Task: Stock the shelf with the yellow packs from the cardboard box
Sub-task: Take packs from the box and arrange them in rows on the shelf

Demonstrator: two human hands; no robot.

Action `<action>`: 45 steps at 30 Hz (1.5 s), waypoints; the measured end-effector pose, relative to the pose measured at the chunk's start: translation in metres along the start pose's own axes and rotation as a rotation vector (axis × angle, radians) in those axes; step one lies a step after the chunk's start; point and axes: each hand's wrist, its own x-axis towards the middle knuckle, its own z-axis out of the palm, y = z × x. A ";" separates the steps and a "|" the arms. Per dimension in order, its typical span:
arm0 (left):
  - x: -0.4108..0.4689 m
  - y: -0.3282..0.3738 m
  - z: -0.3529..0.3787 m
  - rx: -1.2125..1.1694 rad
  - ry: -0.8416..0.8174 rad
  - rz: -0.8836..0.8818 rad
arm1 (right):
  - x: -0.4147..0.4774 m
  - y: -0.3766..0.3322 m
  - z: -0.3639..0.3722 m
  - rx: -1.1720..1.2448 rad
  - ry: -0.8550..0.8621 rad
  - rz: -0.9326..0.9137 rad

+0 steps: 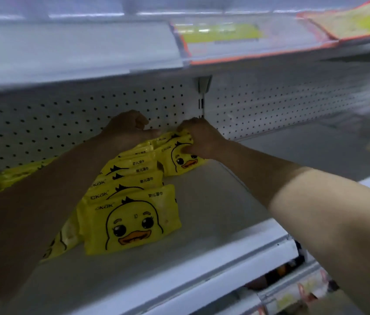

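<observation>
White shelf (213, 212), pegboard (66, 114) behind: yellow packs (131, 221) are standing face-out in a front-to-back row. Right hand (199, 137) is pinching the rear packs (179, 160), thumb on the face, likely seating them upright against the back. Left hand (127, 128) is hovering curled over the row's far end, probably steadying it; I cannot tell whether it is holding anything.

Open shelf floor (213, 212) right of the yellow packs (131, 221), closed off behind by pegboard (66, 114), overhead by upper shelf (88, 64).

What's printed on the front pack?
The front pack shows a cartoon duck face, orange beak, on yellow; head view.
</observation>
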 end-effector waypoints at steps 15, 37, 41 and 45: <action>-0.154 0.019 -0.064 -0.043 0.010 -0.078 | -0.132 -0.105 -0.077 -0.013 -0.071 0.126; -0.595 -0.156 -0.263 0.258 0.142 -0.661 | -0.284 -0.523 0.036 0.093 -0.395 -0.496; -0.637 -0.233 -0.284 0.256 0.118 -0.745 | -0.284 -0.597 0.098 0.125 -0.479 -0.539; -0.666 -0.326 -0.293 0.205 0.052 -0.773 | -0.276 -0.663 0.175 0.117 -0.530 -0.512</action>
